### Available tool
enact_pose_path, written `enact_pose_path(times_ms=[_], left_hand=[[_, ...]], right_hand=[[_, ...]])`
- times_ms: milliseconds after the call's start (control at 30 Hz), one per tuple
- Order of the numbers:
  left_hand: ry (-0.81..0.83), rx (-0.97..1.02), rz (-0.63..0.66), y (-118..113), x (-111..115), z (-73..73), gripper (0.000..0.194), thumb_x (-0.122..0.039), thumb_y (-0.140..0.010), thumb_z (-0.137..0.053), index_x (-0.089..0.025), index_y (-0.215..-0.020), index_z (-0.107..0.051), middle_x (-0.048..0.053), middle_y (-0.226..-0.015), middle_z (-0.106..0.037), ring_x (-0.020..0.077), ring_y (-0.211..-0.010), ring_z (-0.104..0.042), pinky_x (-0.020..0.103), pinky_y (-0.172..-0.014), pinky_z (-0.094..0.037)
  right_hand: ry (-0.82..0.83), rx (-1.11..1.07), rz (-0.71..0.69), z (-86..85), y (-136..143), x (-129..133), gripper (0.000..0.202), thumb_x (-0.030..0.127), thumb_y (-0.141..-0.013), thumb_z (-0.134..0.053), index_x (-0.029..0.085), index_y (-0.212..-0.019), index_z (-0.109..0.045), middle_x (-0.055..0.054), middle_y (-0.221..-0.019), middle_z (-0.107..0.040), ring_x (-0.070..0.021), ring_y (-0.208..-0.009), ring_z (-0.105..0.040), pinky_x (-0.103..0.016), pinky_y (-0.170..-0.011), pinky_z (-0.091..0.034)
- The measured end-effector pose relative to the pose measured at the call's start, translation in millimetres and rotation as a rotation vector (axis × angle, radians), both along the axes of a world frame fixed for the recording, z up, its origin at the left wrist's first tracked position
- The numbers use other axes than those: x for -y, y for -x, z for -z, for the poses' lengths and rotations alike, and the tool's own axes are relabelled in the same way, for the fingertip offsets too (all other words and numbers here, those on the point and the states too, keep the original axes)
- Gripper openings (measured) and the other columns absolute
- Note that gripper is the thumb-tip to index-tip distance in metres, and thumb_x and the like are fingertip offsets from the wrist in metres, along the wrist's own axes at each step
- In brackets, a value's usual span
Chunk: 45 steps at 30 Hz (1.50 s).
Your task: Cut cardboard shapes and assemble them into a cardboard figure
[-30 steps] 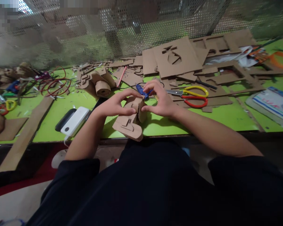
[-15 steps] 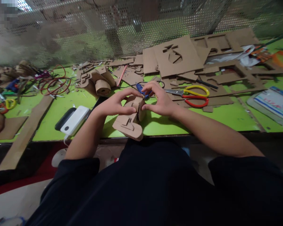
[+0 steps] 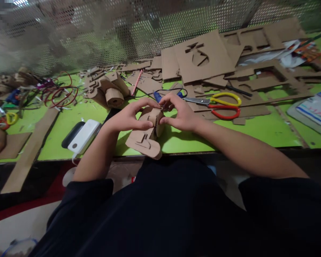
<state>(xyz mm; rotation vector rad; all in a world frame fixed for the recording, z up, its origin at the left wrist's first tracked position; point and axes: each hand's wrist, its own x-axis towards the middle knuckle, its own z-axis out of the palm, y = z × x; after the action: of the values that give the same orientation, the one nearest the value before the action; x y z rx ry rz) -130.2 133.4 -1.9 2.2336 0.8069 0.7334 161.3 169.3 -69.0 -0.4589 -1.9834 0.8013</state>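
Cardboard model (image 3: 142, 141) is located at the near edge of the worktop (image 3: 256, 134), between the hands, with its flat rounded plate angled toward the wearer. It is gripped from both sides: left hand (image 3: 133, 117) clamped with thumb on the round end piece (image 3: 158, 119) and forefinger arched over the top; right hand (image 3: 178, 113) closed on the opposite face, thumb pressed in, other fingers curled. Far-side fingertip contact can't be made out.

Handling, judged by eye: light, dry, not slippery. Stiff along the flat faces, softer at the exposed corrugated edges, which could be crushed or peeled if squeezed hard. A dark seam is visible at the round piece; joint strength can't be told, so twisting there should be avoided. Best hold: body steadied from the left, round piece pressed flat with spread fingers. The slotted plate is better not used as a lever.

Blue tool (image 3: 157, 96) is partly hidden behind the right hand; scissors (image 3: 207, 102) are laid to the right.
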Motion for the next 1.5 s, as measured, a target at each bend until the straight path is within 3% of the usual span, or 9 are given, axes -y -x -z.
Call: enact_pose_path(times_ms=[233, 367, 533, 667, 867, 1000, 1133, 1300, 1500], left_hand=[[0.021, 0.011, 0.038, 1.4, -1.5, 0.0, 0.070, -0.057, -0.090, -0.104, -0.030, -0.151, -0.081, 0.013, -0.154, -0.081, 0.0325, -0.146, -0.078, 0.042, -0.127, -0.059], [0.017, 0.016, 0.041, 0.8, -0.6, -0.3, 0.069, -0.053, -0.092, -0.103, -0.031, -0.153, -0.081, 0.012, -0.154, -0.081, 0.0324, -0.148, -0.076, 0.043, -0.129, -0.058], [0.017, 0.024, 0.036, -1.7, 0.1, -0.8, 0.070, -0.057, -0.091, -0.103, -0.030, -0.152, -0.082, 0.013, -0.153, -0.082, 0.0339, -0.146, -0.077, 0.044, -0.124, -0.062], [0.012, 0.017, 0.025, -2.3, 0.0, -1.5, 0.071, -0.059, -0.090, -0.103, -0.029, -0.151, -0.082, 0.014, -0.154, -0.082, 0.0343, -0.146, -0.078, 0.045, -0.127, -0.061], [0.035, 0.017, 0.018, -1.9, 0.4, -2.5, 0.071, -0.061, -0.089, -0.103, -0.028, -0.148, -0.082, 0.013, -0.153, -0.083, 0.0329, -0.144, -0.078, 0.044, -0.127, -0.060], [0.043, 0.019, 0.021, -2.2, 0.5, -2.2, 0.071, -0.060, -0.089, -0.103, -0.028, -0.149, -0.082, 0.013, -0.155, -0.082, 0.0328, -0.146, -0.077, 0.042, -0.128, -0.059], [0.036, 0.013, 0.021, -3.2, 0.9, -2.9, 0.071, -0.061, -0.090, -0.102, -0.029, -0.150, -0.081, 0.012, -0.154, -0.082, 0.0327, -0.144, -0.078, 0.042, -0.126, -0.060], [0.024, -0.016, 0.015, -3.1, 2.6, -3.7, 0.073, -0.061, -0.092, -0.100, -0.026, -0.153, -0.078, 0.013, -0.155, -0.080, 0.0332, -0.145, -0.077, 0.042, -0.128, -0.059], [-0.003, -0.014, 0.045, -2.1, 4.7, -1.7, 0.082, -0.065, -0.091, -0.100, -0.024, -0.157, -0.072, 0.016, -0.159, -0.077, 0.0367, -0.149, -0.075, 0.047, -0.133, -0.059]], right_hand=[[-0.048, -0.022, 0.011, -8.4, -2.8, 1.0, 0.076, 0.088, -0.087, -0.095, 0.029, -0.129, -0.073, -0.007, -0.125, -0.076, -0.0261, -0.102, -0.071, -0.046, -0.091, -0.063], [-0.077, -0.196, 0.142, -16.6, -11.4, 1.9, 0.070, 0.094, -0.099, -0.077, 0.033, -0.133, -0.070, -0.011, -0.133, -0.073, -0.0288, -0.107, -0.069, -0.053, -0.095, -0.065], [-0.214, -0.360, 0.161, -21.3, -18.3, -3.3, 0.053, 0.081, -0.105, -0.078, 0.038, -0.135, -0.072, -0.007, -0.128, -0.068, -0.0276, -0.104, -0.069, -0.053, -0.088, -0.062], [-0.293, -0.165, 0.043, -15.8, -14.1, -4.8, 0.079, 0.081, -0.090, -0.096, 0.035, -0.149, -0.069, -0.013, -0.142, -0.067, -0.0325, -0.121, -0.069, -0.053, -0.097, -0.066], [-0.307, -0.026, -0.003, 6.0, -1.4, -9.2, 0.080, 0.080, -0.098, -0.087, 0.034, -0.158, -0.061, -0.014, -0.145, -0.065, -0.0365, -0.131, -0.068, -0.057, -0.106, -0.067], [-0.327, -0.048, 0.025, 8.0, -1.6, -12.5, 0.087, 0.084, -0.093, -0.091, 0.036, -0.159, -0.061, -0.013, -0.145, -0.063, -0.0372, -0.131, -0.068, -0.060, -0.111, -0.066], [-0.299, -0.052, 0.041, 1.6, -4.4, -8.0, 0.084, 0.084, -0.092, -0.092, 0.035, -0.155, -0.065, -0.013, -0.144, -0.065, -0.0384, -0.130, -0.068, -0.062, -0.109, -0.067], [-0.162, -0.164, 0.023, -3.6, -6.4, -1.4, 0.068, 0.080, -0.102, -0.082, 0.037, -0.152, -0.065, -0.011, -0.146, -0.067, -0.0299, -0.115, -0.070, -0.055, -0.099, -0.068], [-0.014, -0.194, 0.028, -7.7, -6.5, 3.7, 0.060, 0.081, -0.107, -0.071, 0.036, -0.146, -0.064, -0.009, -0.142, -0.066, -0.0311, -0.119, -0.071, -0.057, -0.105, -0.065]])
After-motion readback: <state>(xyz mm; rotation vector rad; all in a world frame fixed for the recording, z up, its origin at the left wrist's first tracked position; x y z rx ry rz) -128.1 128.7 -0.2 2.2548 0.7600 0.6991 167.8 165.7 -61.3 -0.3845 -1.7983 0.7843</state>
